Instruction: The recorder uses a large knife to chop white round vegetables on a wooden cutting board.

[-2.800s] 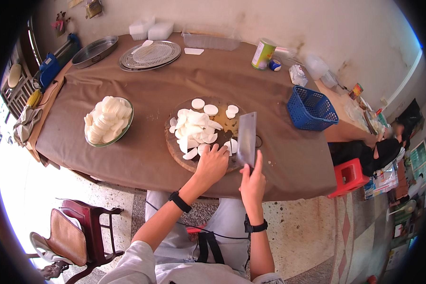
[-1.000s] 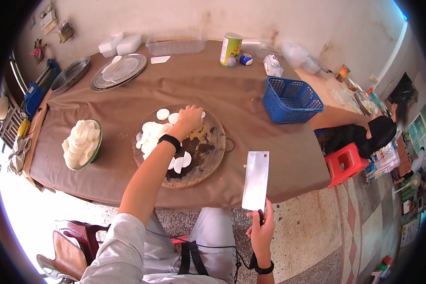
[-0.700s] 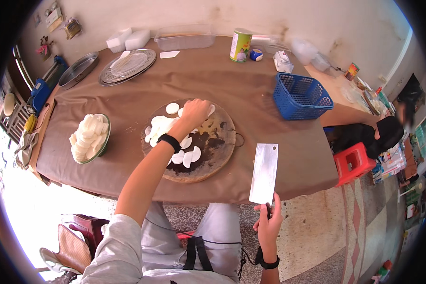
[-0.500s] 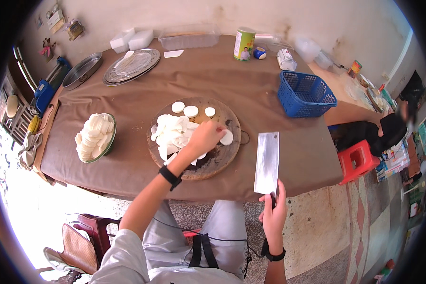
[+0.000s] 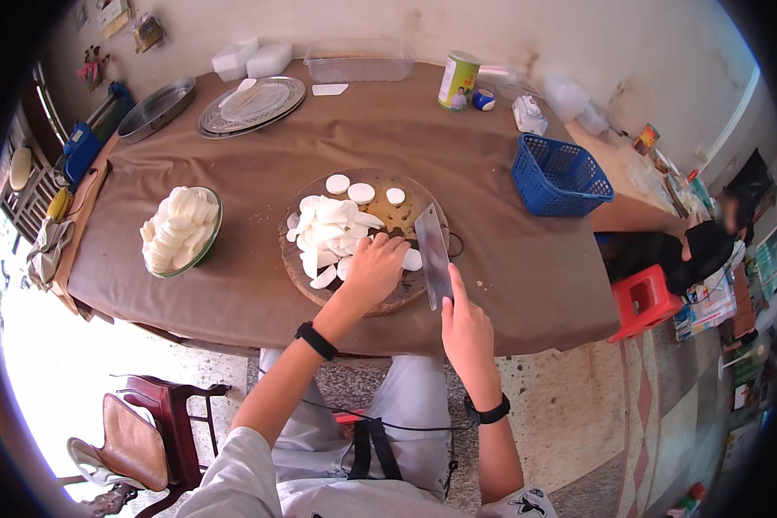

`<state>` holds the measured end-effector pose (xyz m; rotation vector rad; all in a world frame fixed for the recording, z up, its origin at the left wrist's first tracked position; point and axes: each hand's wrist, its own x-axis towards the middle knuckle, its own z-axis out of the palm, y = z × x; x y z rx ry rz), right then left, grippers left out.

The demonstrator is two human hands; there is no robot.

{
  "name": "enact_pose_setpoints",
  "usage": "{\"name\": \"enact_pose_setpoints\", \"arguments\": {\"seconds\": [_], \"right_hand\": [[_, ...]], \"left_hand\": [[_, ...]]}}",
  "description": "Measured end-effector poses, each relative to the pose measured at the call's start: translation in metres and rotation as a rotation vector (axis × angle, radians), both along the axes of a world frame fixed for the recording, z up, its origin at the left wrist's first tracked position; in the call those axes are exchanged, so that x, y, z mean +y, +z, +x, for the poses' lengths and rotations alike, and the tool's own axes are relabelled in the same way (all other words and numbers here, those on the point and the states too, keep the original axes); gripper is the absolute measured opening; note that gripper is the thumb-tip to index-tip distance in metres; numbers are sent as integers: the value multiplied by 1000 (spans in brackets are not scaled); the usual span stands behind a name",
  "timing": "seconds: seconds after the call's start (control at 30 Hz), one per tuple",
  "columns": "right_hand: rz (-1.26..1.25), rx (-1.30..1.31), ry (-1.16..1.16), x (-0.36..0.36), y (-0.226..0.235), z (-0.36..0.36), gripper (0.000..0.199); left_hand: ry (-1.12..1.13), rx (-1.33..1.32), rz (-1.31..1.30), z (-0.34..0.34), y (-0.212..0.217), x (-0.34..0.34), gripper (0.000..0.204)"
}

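A round wooden chopping board [image 5: 399, 299] lies in the middle of the brown-covered table, with several white slices [image 5: 330, 231] piled on its left half. My left hand [image 5: 373, 269] rests palm down on the slices near the board's front edge. My right hand [image 5: 464, 331] grips the handle of a cleaver [image 5: 432, 253]. The blade stands edge-down on the board, just right of my left hand.
A green bowl [image 5: 205, 244] heaped with white slices sits left of the board. A blue basket [image 5: 561, 175] stands at the right, with a can [image 5: 457, 80], round metal trays [image 5: 250, 104] and white tubs [image 5: 252, 59] at the back. A red stool [image 5: 644, 300] is beyond the table's right end.
My right hand has brought the cleaver in from the table's right edge onto the board. My left hand has slid from the board's far side to its near side.
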<state>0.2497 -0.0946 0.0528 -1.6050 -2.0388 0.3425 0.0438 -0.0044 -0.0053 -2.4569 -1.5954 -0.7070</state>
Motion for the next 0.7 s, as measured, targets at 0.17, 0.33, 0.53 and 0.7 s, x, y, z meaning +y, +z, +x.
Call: {"name": "enact_pose_setpoints", "arguments": {"seconds": [0.17, 0.33, 0.53, 0.7], "right_hand": [[6, -63, -47, 0, 3, -4, 59], [27, -157, -26, 4, 3, -6, 59], [114, -208, 41, 9, -1, -14, 59], [128, -246, 73, 14, -6, -13, 58]], "left_hand": [[-99, -66, -89, -2, -6, 16, 40], [62, 14, -121, 11, -1, 9, 34], [32, 204, 22, 5, -12, -6, 26], [35, 243, -4, 6, -4, -12, 29]]}}
